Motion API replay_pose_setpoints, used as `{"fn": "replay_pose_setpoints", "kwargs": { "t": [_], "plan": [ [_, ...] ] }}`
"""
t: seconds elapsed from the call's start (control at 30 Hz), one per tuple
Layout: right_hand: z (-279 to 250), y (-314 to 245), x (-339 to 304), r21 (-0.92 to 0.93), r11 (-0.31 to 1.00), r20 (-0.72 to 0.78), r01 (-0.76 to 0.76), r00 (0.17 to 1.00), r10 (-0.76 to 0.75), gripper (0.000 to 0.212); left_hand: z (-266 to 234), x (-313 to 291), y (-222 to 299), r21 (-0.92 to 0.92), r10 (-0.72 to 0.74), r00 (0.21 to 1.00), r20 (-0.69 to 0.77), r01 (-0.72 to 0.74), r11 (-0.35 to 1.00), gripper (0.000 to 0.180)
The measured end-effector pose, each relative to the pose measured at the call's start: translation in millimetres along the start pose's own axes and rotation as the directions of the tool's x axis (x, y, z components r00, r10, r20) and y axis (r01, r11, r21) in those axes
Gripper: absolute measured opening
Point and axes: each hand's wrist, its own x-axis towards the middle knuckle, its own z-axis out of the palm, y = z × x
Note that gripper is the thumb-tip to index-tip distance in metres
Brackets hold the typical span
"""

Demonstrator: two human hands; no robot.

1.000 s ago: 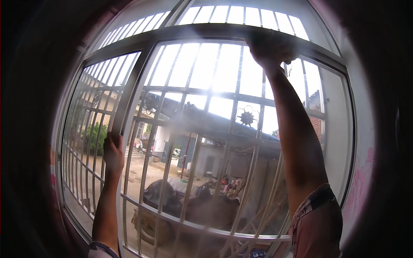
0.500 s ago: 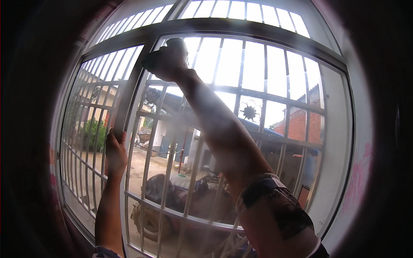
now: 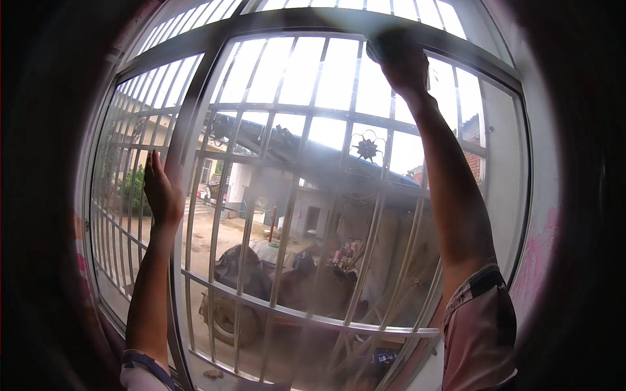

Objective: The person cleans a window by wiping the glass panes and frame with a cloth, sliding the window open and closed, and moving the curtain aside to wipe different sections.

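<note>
- The pane [image 3: 306,215] filled the middle of the view, hazy and smeared with a whitish film, its lower half the cloudiest.
- Its long axis ran upright, from 12 o'clock down to 6 o'clock, with a grille [image 3: 365,146] of pale bars close to it; whether the bars were inside or outside the glass could not be told.
- The right hand [image 3: 399,60] was at 1 o'clock, high on the pane just under the top rail, arm fully stretched; it seemed closed around something dark, perhaps a cloth, but backlight hid what.
- The left hand [image 3: 162,194] was at 9 o'clock, fingers straight and pointing up, resting flat against the upright frame [image 3: 189,124] between two panes, clamped on nothing.
- The hands were well apart; the right was the one on the glass, the left only beside it.
- From the right hand, the rest of the pane lay down and toward 7 o'clock.
- Beyond the glass stood a yard with low buildings [image 3: 306,195] and a covered vehicle [image 3: 241,274].
- A pink-stained wall [image 3: 538,254] edged the window at 3 o'clock.
</note>
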Motion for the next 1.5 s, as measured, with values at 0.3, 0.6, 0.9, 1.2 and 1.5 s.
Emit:
{"fn": "replay_pose_setpoints", "kwargs": {
  "t": [0.3, 0.6, 0.9, 1.2, 1.5],
  "plan": [
    [-10.9, -185.0, -24.3, 0.421, 0.844, 0.636, -0.332, 0.771, -0.014, 0.032, -11.6, 39.9, 166.4, -0.637, 0.228, 0.968, 0.105, -0.111, 0.763, 0.055],
    [-52.6, -9.5, -40.7, -0.023, 0.995, 0.542, -0.095, 0.835, 0.092, 0.034, -15.2, 31.5, 162.5, -0.639, 0.367, 0.917, 0.158, -0.188, 0.746, 0.047],
    [-58.4, -52.2, -57.7, 0.228, 0.948, 0.527, -0.224, 0.847, 0.073, 0.029, 4.8, 55.2, 219.1, -0.769, 0.443, 0.896, 0.005, -0.280, 0.574, 0.046],
    [-138.1, -46.2, -57.4, 0.242, 0.951, 0.692, -0.191, 0.721, -0.031, 0.041, -1.7, 35.9, 236.4, -0.738, 0.520, 0.854, 0.021, -0.337, 0.584, 0.044],
    [-122.3, 75.2, -62.7, -0.197, 0.919, 0.679, -0.343, 0.628, 0.380, 0.036, -3.1, 36.2, 251.1, -0.808, 0.561, 0.827, 0.036, -0.306, 0.503, 0.046]
  ]
}}
